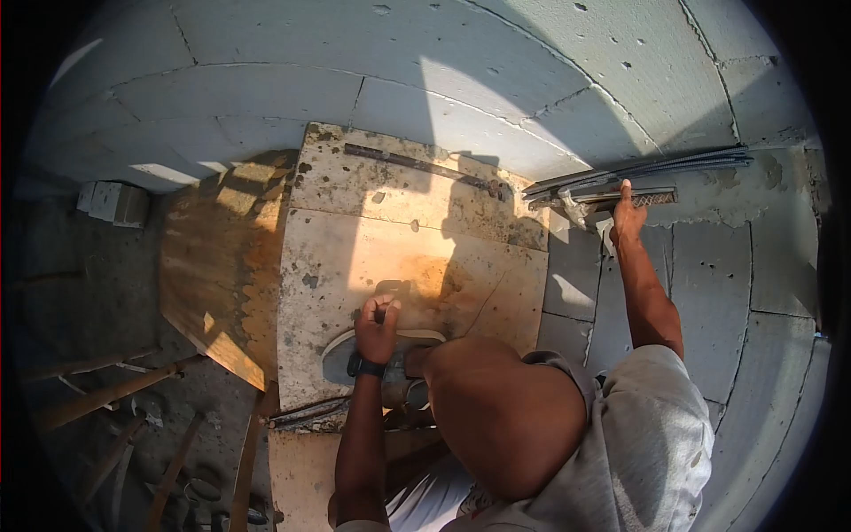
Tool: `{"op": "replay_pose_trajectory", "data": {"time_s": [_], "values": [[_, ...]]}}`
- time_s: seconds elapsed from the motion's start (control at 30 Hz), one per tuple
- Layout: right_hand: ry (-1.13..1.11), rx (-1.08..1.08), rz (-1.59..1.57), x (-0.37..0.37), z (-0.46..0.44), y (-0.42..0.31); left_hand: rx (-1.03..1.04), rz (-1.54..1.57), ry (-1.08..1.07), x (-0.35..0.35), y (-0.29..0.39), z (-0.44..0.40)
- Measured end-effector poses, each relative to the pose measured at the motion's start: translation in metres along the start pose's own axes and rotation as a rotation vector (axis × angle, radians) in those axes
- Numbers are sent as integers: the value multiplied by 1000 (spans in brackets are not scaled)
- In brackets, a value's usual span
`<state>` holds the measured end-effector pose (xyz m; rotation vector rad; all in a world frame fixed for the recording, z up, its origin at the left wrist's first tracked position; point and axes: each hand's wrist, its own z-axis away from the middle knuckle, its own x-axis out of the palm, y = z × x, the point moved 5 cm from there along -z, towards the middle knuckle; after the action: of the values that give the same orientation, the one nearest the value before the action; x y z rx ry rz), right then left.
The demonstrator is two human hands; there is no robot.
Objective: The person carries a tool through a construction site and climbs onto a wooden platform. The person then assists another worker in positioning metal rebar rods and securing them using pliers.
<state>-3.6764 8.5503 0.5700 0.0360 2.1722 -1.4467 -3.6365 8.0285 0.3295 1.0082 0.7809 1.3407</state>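
Observation:
My right hand (628, 217) reaches to the top of the block wall on the right. Its fingers close around a dark flat bar with a cross-hatched end (656, 197); the exact kind is unclear. Just behind it lies a bundle of thin steel rods (683, 163). Crumpled clear plastic (574, 209) sits left of the hand. My left hand (378, 321), with a black band at the wrist, is held curled above my shoe (339, 358), fingertips together. Whatever may be inside those fingers cannot be made out.
I am on stained boards (328, 248) with a dark metal bar (417, 167) along the far side. A pale block wall (266, 93) rises ahead. At left, beyond a brown panel (208, 266), wooden poles (133, 390) stand at a lower level near a white block (115, 204).

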Motion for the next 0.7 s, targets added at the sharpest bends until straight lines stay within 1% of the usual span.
{"op": "replay_pose_trajectory", "data": {"time_s": [0.03, 0.13, 0.23, 0.27, 0.33, 0.47, 0.57, 0.63, 0.7], "values": [[32, -3, 36, -1, -5, 3, -4, 12, -2, 0, 1, -1], [-232, -104, 301, -3, -40, 33, 22, -1, 2, -1, -5, -1], [-393, 181, 498, 0, -61, 61, 0, 41, -7, 0, -4, -2], [-347, 239, 367, 4, -42, 38, 3, 18, -6, 0, -2, 0], [-320, 299, 318, 9, -42, 50, 15, -24, 7, -1, 3, 0], [-286, 441, 334, 17, -22, 79, 59, -53, 14, -3, -7, -3], [-525, 701, 366, 36, 27, 86, 115, -83, 34, -2, -10, -2], [-782, 211, 730, 75, 43, 79, 152, -134, 50, -3, -12, -3], [-993, -311, 1065, 112, 72, 78, 125, -121, 40, -2, -11, -4]]}}
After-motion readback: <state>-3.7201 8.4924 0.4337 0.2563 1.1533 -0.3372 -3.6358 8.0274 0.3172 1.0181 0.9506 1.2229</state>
